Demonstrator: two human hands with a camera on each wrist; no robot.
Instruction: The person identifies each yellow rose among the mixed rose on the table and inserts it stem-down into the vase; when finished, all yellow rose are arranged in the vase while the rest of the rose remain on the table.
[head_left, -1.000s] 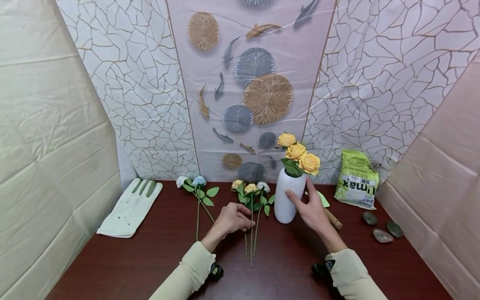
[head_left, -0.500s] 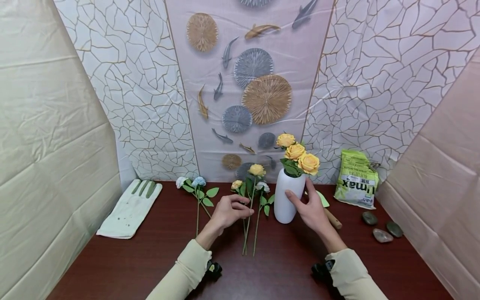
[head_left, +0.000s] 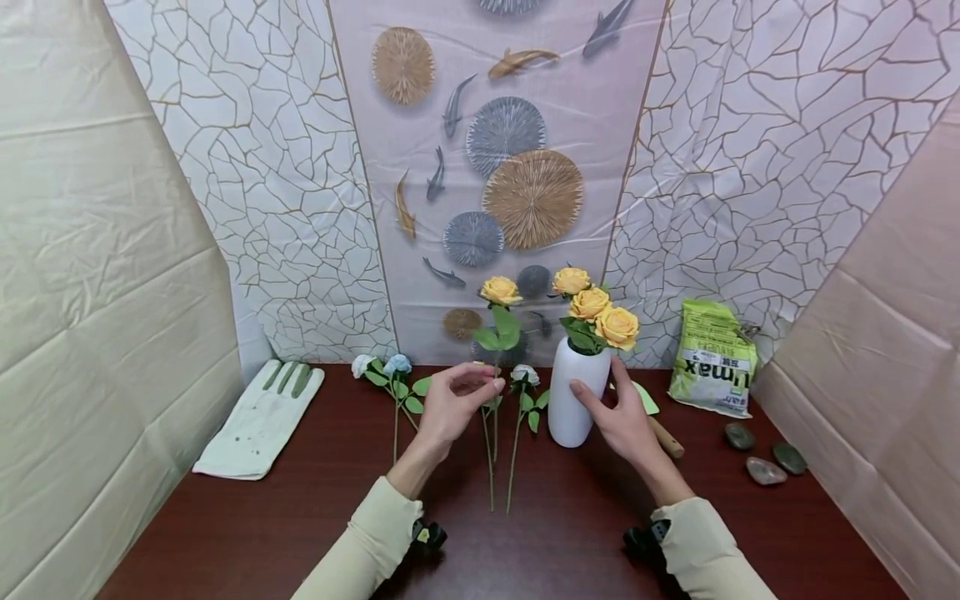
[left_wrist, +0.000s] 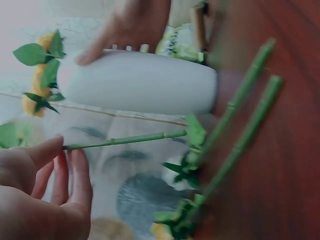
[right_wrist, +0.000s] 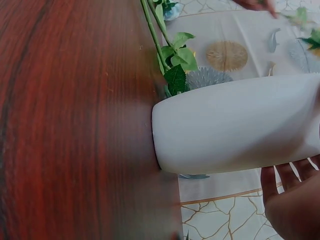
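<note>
Yellow rose point(head_left: 501, 292) in left hand point(head_left: 452, 408), near vertical, bloom up

The white bottle-shaped vase point(head_left: 573, 408) looks smooth and satin-matt, ceramic or plastic; which cannot be told. The full yellow roses point(head_left: 591, 303) in its mouth have soft, matt, cloth-like petals, while the green jointed stems point(left_wrist: 249, 127) left of the vase resemble moulded plastic. Beneath it, the red-brown table point(head_left: 540, 550) shows wood grain under a soft gloss. Behind it hangs a pinkish, fish-printed cloth point(head_left: 502, 200), lightly creased. Right of it, the green-and-white bag point(head_left: 712, 367) seems glossy, crinkled plastic film; the rounded grey-green stones point(head_left: 765, 472), smooth and shiny; the tan cylindrical handle point(head_left: 666, 438), matt wood.
</note>
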